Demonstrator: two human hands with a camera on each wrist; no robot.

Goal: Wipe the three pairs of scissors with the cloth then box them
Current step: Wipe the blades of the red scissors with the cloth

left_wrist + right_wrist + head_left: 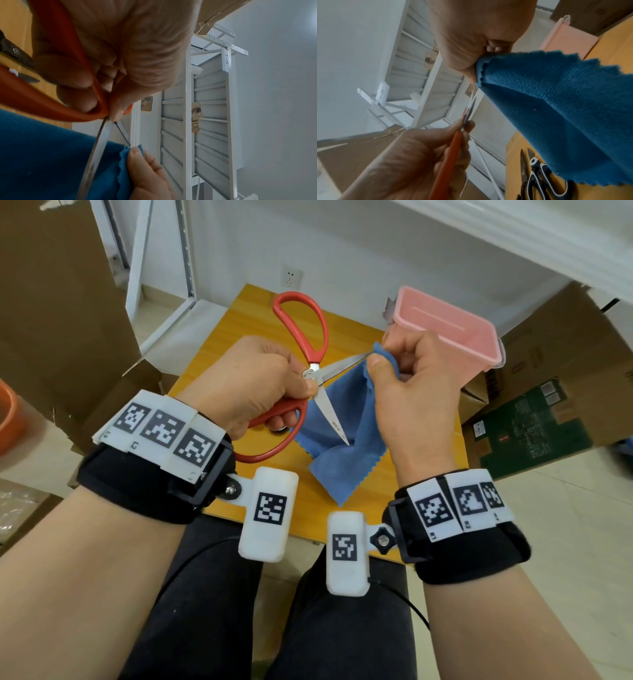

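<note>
My left hand [274, 381] grips the red-handled scissors [301, 326] near the pivot, with their blades spread wide above the wooden table [236, 316]. One blade [329, 409] points down toward me. The other blade's tip is wrapped in the blue cloth [346, 446], which my right hand [390, 364] pinches between thumb and fingers. The rest of the cloth hangs onto the table. In the right wrist view a dark blue and white pair of scissors [539, 177] lies on the table under the cloth [565, 108]. The pink box [455, 333] stands open just behind my right hand.
Cardboard boxes [548, 371] crowd the floor on the right, and a large brown carton [58, 320] stands on the left. A white metal rack [164, 285] leans behind the table. My knees are under the table's near edge.
</note>
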